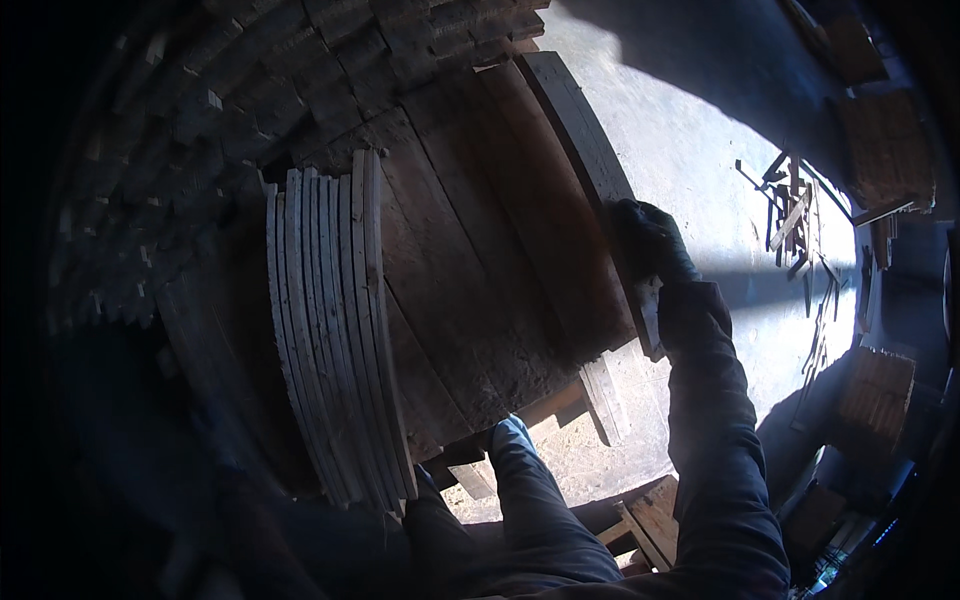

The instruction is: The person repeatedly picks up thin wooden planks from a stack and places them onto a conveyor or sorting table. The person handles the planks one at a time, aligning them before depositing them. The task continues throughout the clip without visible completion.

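My right hand (648, 240), in a dark glove, grips the long side of a wooden board (575, 115). The board stands at the right edge of a broad brown plank surface (480, 210). Its lower end shows pale just past my fingers. On the left of that surface, a row of thin boards (330, 330) stands tightly packed on edge. My left hand does not show; the lower left is deep in shadow.
Stacked lumber (230, 90) fills the far left. Loose wood strips (795, 220) lie scattered on the sunlit concrete floor (690, 150). Bundles of wood (875, 395) stand at the right. My legs (540, 490) are close to the near edge, beside a wooden frame (655, 520).
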`<move>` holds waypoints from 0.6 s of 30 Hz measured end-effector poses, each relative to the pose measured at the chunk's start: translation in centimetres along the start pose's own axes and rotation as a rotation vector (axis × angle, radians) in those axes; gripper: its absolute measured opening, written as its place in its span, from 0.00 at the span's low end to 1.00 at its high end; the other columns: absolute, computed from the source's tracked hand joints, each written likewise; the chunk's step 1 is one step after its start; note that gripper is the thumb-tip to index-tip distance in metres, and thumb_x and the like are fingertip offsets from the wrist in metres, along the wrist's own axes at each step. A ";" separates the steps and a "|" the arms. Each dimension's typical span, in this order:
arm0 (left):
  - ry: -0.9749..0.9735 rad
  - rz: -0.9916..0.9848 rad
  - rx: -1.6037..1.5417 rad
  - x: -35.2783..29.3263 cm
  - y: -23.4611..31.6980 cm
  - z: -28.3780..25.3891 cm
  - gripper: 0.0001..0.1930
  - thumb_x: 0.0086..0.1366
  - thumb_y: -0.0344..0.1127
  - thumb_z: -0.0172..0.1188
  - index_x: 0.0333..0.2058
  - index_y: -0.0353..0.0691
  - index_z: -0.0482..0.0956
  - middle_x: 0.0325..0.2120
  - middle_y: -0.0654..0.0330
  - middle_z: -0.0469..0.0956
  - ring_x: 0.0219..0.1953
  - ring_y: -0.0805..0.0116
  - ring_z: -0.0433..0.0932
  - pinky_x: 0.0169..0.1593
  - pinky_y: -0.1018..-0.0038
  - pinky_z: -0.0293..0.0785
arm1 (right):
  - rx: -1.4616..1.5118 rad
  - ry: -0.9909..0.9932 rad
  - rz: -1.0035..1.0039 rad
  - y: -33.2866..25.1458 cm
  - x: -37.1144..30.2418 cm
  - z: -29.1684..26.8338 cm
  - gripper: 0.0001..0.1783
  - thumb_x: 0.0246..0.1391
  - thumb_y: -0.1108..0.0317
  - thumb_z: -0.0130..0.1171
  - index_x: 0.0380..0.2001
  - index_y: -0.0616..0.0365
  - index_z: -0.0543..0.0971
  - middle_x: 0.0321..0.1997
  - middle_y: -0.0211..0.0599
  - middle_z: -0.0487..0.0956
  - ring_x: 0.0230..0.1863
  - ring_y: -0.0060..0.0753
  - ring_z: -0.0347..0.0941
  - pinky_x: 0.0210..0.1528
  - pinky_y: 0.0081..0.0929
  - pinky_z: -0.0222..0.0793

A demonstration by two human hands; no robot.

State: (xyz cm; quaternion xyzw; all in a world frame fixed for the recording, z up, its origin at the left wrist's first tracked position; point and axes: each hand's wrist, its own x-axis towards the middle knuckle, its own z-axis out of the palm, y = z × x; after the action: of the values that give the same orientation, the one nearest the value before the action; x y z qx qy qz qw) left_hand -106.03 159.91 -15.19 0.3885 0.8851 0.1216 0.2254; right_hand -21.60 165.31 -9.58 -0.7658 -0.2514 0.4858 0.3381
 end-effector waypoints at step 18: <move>-0.408 -0.411 -0.646 1.5 -5.8 -1.9 0.24 0.77 0.45 0.44 0.67 0.43 0.63 0.64 0.53 0.67 0.65 0.58 0.66 0.68 0.67 0.60 | 0.086 -0.320 0.075 -1.2 2.4 10.0 0.32 0.52 0.51 0.71 0.54 0.60 0.79 0.48 0.39 0.83 0.51 0.31 0.77 0.58 0.27 0.71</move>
State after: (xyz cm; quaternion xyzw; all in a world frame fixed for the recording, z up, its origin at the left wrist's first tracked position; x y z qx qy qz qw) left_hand -111.53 157.03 -16.28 0.1297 0.7980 0.2655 0.5252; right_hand -29.84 170.60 -13.03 -0.6722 -0.2525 0.6242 0.3079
